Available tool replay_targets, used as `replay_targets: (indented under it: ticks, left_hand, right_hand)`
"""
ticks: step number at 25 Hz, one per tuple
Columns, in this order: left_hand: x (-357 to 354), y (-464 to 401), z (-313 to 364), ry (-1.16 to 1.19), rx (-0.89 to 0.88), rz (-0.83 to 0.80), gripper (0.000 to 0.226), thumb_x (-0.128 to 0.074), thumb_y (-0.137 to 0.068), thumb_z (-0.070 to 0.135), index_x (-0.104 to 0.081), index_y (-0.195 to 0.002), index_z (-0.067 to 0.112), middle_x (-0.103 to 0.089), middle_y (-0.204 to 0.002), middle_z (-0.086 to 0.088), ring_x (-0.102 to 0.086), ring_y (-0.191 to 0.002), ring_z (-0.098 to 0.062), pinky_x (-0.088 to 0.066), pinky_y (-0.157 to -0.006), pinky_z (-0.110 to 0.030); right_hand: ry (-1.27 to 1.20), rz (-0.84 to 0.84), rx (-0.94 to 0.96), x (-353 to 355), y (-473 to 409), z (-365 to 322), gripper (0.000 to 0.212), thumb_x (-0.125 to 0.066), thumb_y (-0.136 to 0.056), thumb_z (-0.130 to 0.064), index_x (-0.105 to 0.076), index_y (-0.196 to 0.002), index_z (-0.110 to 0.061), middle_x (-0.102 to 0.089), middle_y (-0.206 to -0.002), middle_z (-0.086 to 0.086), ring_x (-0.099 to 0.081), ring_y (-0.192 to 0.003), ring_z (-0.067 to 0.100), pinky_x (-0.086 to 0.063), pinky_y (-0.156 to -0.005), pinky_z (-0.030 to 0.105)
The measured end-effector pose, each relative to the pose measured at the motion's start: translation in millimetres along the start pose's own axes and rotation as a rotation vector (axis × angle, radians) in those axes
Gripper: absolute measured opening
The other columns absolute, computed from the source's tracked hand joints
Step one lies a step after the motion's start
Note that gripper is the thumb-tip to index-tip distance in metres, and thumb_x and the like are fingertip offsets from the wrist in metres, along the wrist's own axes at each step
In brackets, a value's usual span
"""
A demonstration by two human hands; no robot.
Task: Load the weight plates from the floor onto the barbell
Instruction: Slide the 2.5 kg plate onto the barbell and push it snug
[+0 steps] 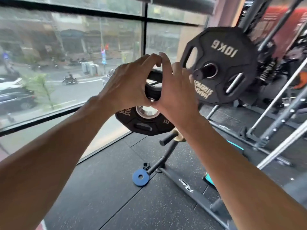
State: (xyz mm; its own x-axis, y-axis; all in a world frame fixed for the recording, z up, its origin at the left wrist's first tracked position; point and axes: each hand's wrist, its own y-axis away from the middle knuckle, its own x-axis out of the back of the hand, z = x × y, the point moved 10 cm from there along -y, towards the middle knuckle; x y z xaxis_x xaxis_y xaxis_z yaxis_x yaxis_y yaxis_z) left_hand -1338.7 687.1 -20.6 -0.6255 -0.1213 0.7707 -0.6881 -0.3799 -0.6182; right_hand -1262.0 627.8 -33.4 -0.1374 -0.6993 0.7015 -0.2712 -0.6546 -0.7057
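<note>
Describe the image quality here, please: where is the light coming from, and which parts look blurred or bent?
Head view: daylight enters through the large glass window at left. The street behind it is smeared, likely motion blur. The black polygonal 10KG weight plate stays readable. The window frame lines curve from wide-angle distortion. The left hand and right hand look slightly soft.

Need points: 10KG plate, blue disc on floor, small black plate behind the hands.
10KG plate (pixel 222 47), head view, upper face by the lettering.
blue disc (pixel 140 177), head view, flat ring face.
small black plate (pixel 142 126), head view, lower face near the grip slot.
</note>
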Motion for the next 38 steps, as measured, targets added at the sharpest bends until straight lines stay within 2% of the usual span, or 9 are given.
replay_targets:
  ticks: [3,6,11,15,18,22,26,31,38]
  left_hand:
    - [17,-16,54,0.085,-0.135,-0.019,0.093,-0.091,-0.051,0.027,-0.042,-0.13,0.027,-0.058,-0.114,0.019,-0.064,-0.096,-0.017,-0.043,-0.073,-0.029]
    - [34,-23,97,0.209,-0.188,0.055,0.094,-0.089,-0.051,0.031,-0.041,-0.131,0.035,-0.049,-0.112,0.027,-0.052,-0.093,0.0,-0.045,-0.081,-0.027]
    - [44,-4,131,0.558,-0.013,0.452,0.096,-0.085,-0.051,0.05,-0.051,-0.134,0.019,-0.06,-0.123,0.005,-0.06,-0.107,-0.009,-0.051,-0.095,-0.034]
    - [35,6,190,0.929,0.123,0.533,0.086,-0.091,-0.05,0.045,-0.049,-0.122,0.025,-0.067,-0.116,0.004,-0.066,-0.107,-0.007,-0.055,-0.095,-0.034]
    - [29,4,238,1.207,0.144,0.452,0.086,-0.096,-0.053,0.03,-0.052,-0.125,0.013,-0.07,-0.114,0.004,-0.07,-0.104,-0.007,-0.057,-0.091,-0.027]
    - [27,-2,311,1.357,0.065,0.331,0.055,-0.094,-0.062,0.008,-0.068,-0.11,0.013,-0.078,-0.095,0.01,-0.073,-0.088,-0.004,-0.056,-0.077,-0.019]
    - [29,-25,372,1.321,-0.089,0.233,0.063,-0.095,-0.065,0.017,-0.067,-0.121,0.007,-0.077,-0.107,0.0,-0.074,-0.097,-0.01,-0.058,-0.086,-0.027]
    - [10,-58,419,1.164,-0.273,0.09,0.069,-0.092,-0.067,0.043,-0.065,-0.129,0.024,-0.075,-0.114,0.008,-0.071,-0.108,-0.011,-0.055,-0.099,-0.042]
    - [-52,-93,455,1.149,-0.322,-0.055,0.062,-0.087,-0.074,0.038,-0.063,-0.131,0.032,-0.072,-0.117,0.015,-0.067,-0.11,-0.001,-0.052,-0.103,-0.04]
  right_hand:
    - [-0.08,-0.021,0.004,57,9,19,0.116,-0.088,-0.067,-0.036,-0.018,-0.158,-0.018,-0.057,-0.122,0.007,-0.063,-0.107,0.032,-0.052,-0.085,0.045]
    - [-0.038,0.028,-0.024,112,27,37,0.101,-0.087,-0.069,-0.039,-0.033,-0.151,-0.019,-0.058,-0.119,0.008,-0.063,-0.104,0.031,-0.049,-0.083,0.038]
    - [0.027,0.203,-0.15,212,71,77,0.087,-0.091,-0.063,-0.035,-0.05,-0.139,-0.019,-0.057,-0.116,0.006,-0.063,-0.104,0.029,-0.051,-0.087,0.039]
    - [0.039,0.312,-0.237,286,106,101,0.086,-0.09,-0.065,-0.037,-0.05,-0.14,-0.023,-0.058,-0.118,0.003,-0.061,-0.103,0.024,-0.048,-0.087,0.034]
    - [0.041,0.4,-0.314,339,134,127,0.087,-0.088,-0.063,-0.039,-0.051,-0.141,-0.027,-0.06,-0.114,-0.002,-0.058,-0.1,0.015,-0.041,-0.085,0.023]
    - [-0.128,0.506,-0.408,387,177,178,0.081,-0.084,-0.052,-0.035,-0.06,-0.128,-0.026,-0.068,-0.109,-0.007,-0.064,-0.101,0.012,-0.052,-0.092,0.032]
    - [-0.307,0.512,-0.502,406,202,235,0.074,-0.096,-0.058,-0.023,-0.06,-0.123,-0.025,-0.07,-0.108,-0.013,-0.066,-0.098,0.0,-0.053,-0.09,0.022]
    - [-0.416,0.487,-0.59,395,225,289,0.055,-0.082,-0.081,-0.015,-0.054,-0.128,-0.016,-0.068,-0.11,-0.011,-0.065,-0.1,0.002,-0.052,-0.094,0.027]
    - [-0.485,0.5,-0.742,372,240,356,0.048,-0.079,-0.085,-0.01,-0.052,-0.125,-0.014,-0.071,-0.108,-0.01,-0.067,-0.098,0.001,-0.052,-0.085,0.022]
